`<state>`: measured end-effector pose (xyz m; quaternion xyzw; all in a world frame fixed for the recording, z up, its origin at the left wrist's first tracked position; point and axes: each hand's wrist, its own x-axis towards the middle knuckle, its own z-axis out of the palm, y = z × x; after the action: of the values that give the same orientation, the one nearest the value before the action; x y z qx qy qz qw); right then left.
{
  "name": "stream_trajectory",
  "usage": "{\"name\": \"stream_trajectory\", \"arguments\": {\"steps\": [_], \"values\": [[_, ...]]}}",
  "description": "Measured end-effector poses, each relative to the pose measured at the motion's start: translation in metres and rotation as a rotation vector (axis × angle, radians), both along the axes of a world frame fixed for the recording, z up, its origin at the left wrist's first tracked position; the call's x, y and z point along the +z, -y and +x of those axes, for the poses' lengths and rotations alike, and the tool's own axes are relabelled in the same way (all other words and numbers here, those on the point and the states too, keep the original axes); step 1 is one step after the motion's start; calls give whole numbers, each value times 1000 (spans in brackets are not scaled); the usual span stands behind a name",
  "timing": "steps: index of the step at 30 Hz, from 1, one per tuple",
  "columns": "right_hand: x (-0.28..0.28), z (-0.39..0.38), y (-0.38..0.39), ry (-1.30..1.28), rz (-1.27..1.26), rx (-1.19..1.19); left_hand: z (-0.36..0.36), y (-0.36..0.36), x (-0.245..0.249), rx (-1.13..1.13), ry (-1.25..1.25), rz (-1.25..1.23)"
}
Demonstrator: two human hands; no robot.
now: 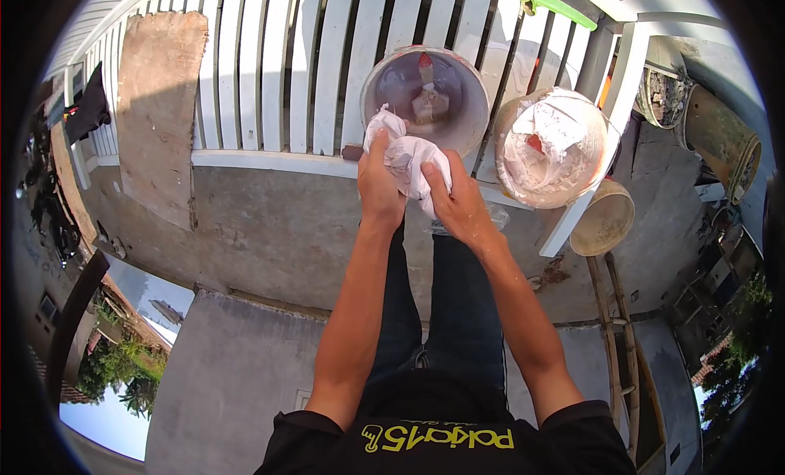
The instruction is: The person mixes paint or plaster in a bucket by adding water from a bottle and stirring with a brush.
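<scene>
A bunched white cloth (409, 160) is gripped between my two hands, at the near rim of a bucket. My left hand (381, 181) is closed around the cloth's left end. On its right end, my right hand (464, 199) has its fingers wrapped round the fabric. The white bucket (477, 107) behind the cloth contains cloudy liquid and a paintbrush (428, 105) with a red handle tip. Part of the bucket's near rim is hidden by the cloth and my hands.
A second bucket (509, 166), smeared white and holding crumpled white material, stands to the right on the white slatted bench (245, 74). A worn board (159, 107) leans at the left. Another bucket (601, 221) and a bamboo ladder (615, 328) are at the right.
</scene>
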<state>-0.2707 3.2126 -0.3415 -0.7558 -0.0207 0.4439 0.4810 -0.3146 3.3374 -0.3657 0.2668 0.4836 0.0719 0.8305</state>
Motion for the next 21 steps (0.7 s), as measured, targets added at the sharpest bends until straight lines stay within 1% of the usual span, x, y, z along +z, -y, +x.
{"name": "stream_trajectory", "arguments": {"steps": [5,8,11,14,16,17,19,21], "values": [[-4,-13,1,51,22,-37,-4,-6,4,-35,-48,-12],[-2,-19,0,68,22,-50,-9,-11,6,-134,-120,-7],[-2,-26,-3,50,-5,-71,-6,-12,16,-251,-198,87],[-5,-32,-4,38,-35,-86,3,-4,31,-341,-324,274],[-3,-32,-5,-15,-49,-105,2,-1,24,-405,-258,369],[-3,-32,-4,-1,-49,-106,2,0,21,-434,-224,416],[-4,-31,-3,28,-49,-102,4,3,25,-489,-236,485],[-3,-28,-1,-30,-6,-146,6,8,27,-509,-239,560]]}}
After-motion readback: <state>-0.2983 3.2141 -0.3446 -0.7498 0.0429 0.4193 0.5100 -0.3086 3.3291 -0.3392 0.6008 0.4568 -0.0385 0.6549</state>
